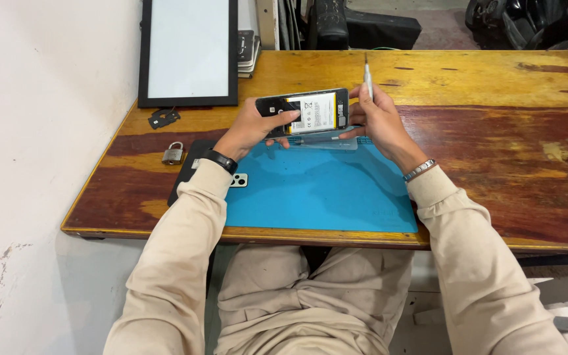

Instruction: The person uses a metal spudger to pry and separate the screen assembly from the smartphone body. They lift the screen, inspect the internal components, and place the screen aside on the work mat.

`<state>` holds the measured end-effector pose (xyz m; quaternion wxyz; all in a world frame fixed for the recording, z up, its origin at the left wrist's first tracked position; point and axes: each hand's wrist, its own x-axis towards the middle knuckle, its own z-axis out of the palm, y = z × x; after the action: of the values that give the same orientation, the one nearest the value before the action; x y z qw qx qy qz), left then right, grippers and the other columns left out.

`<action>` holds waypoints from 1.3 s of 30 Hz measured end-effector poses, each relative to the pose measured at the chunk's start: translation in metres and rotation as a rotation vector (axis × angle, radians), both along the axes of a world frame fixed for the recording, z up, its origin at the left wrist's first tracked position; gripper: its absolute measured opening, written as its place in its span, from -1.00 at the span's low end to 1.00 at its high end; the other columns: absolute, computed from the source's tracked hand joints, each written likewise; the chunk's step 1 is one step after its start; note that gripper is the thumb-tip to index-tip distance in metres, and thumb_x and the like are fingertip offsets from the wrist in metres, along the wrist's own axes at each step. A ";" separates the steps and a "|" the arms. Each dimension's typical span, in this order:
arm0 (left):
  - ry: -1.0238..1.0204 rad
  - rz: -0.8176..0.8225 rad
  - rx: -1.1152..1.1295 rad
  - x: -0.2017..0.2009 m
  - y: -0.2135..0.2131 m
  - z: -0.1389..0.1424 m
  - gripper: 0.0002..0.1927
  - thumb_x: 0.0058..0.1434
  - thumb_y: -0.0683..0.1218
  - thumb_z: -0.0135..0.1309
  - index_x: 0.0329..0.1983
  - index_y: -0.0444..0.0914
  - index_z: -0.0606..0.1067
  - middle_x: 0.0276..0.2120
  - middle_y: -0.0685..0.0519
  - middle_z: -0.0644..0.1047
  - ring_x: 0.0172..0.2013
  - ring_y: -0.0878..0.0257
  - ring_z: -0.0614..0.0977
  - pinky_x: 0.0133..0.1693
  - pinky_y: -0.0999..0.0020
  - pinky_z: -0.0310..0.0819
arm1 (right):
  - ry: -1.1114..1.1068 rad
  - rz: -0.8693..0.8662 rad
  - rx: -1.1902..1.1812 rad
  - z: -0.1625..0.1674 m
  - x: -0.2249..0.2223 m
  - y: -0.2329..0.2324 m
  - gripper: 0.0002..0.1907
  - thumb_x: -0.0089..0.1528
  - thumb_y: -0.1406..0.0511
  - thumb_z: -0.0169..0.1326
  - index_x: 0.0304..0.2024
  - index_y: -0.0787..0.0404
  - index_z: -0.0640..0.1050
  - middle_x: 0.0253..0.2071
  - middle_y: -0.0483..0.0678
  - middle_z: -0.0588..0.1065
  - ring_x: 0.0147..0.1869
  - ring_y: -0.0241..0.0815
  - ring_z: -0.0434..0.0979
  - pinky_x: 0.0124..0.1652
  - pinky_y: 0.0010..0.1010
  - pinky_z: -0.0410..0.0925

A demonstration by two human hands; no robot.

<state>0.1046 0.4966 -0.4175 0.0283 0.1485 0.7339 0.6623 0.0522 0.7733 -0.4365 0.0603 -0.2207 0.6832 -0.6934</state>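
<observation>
An opened smartphone (pixel 310 113) with its back removed shows a white battery and is held level above the far edge of a blue work mat (pixel 317 190). My left hand (pixel 254 125) grips the phone's left end. My right hand (pixel 373 115) touches the phone's right end and holds a thin silver screwdriver (pixel 367 77) that points up. A clear plastic tray or case (pixel 327 139) lies on the mat just under the phone. The phone's black back cover (pixel 189 167) lies on the mat's left side, partly hidden by my left forearm.
A metal padlock (pixel 173 154) and a small black part (pixel 164 118) lie on the wooden table (pixel 494 131) at the left. A black-framed white panel (pixel 189 52) leans at the back left beside the white wall. Dark bags sit behind the table.
</observation>
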 end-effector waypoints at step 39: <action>0.590 0.365 -0.133 0.077 0.099 -0.104 -0.76 0.31 -0.11 0.29 -0.04 -0.34 0.67 -0.43 -0.04 0.67 -0.53 0.31 0.61 -0.49 0.42 0.47 | 0.250 -0.174 0.559 -0.105 0.059 0.143 -0.65 0.35 0.12 0.20 -0.19 0.33 0.62 -0.44 -0.15 0.48 -0.38 -0.38 0.44 -0.35 -0.46 0.34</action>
<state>0.1819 0.5957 -0.5218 -0.2942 0.1974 0.7665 0.5357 0.1110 0.9163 -0.5418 -0.0255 -0.2199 0.8658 -0.4488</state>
